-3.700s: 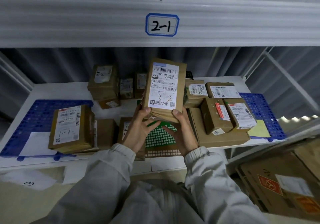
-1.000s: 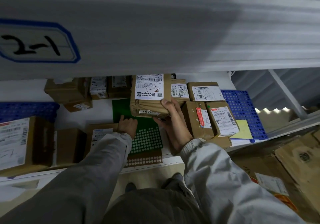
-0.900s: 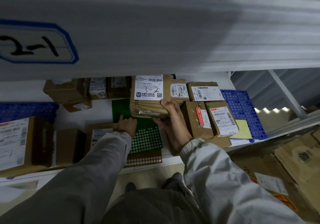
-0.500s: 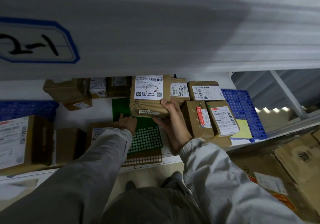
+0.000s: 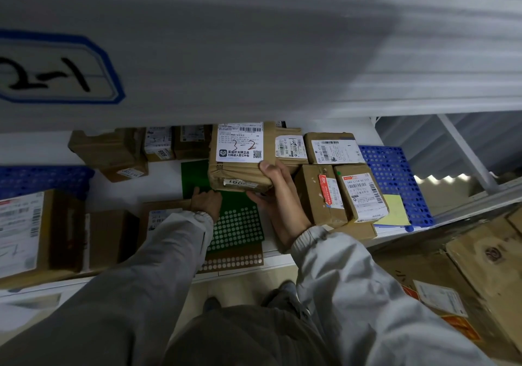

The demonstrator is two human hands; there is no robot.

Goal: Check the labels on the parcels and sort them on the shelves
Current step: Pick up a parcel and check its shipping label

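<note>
Head view, right hand (image 5: 278, 196) reaching forward, thumb on top, grip curled around brown parcel (image 5: 240, 158) marked 3-2 on the shelf (image 5: 135, 190), left hand (image 5: 206, 203) palm-down on green perforated mat (image 5: 237, 227), grip relaxed, holding nothing

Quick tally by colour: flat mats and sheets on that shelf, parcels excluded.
Blue perforated mats: 2
Green dotted sheet: 1
Brown dotted sheet: 1
Yellow paper: 1
Total: 5
</note>
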